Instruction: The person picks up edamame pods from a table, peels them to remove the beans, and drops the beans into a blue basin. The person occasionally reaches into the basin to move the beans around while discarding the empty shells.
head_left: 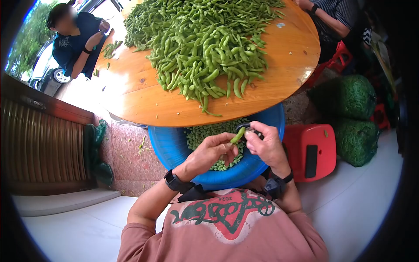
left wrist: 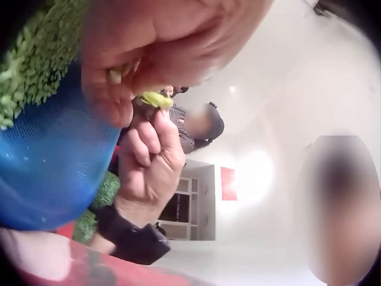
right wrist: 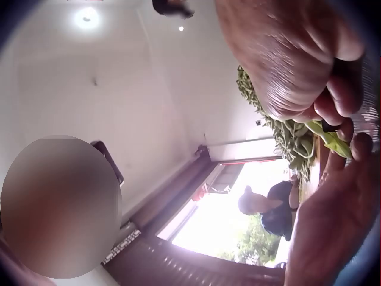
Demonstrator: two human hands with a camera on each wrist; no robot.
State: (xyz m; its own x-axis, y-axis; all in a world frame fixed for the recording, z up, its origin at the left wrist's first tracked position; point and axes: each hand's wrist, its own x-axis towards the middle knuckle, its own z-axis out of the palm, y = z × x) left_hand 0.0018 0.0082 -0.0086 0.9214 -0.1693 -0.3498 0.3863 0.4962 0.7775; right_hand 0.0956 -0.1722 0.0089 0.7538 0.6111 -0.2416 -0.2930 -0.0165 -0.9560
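Observation:
In the head view a green pod (head_left: 238,135) is pinched between the left hand (head_left: 212,152) and the right hand (head_left: 267,146), above a blue basin (head_left: 162,146) holding shelled green beans (head_left: 223,127). Something dark lies at the right hand's thumb and forefinger; what it is I cannot tell. The left wrist view shows the left hand (left wrist: 172,44) close up, the pod (left wrist: 156,100) and the right hand (left wrist: 149,161) beyond it. In the right wrist view the pod (right wrist: 338,145) lies between the right hand (right wrist: 292,59) and the left hand (right wrist: 330,223).
A large heap of pods (head_left: 205,48) covers much of the wooden table (head_left: 135,98) ahead. On the right stand a red stool (head_left: 301,144) and green net sacks (head_left: 349,98). A person (head_left: 77,39) at the left and another (head_left: 334,19) at the right are by the table.

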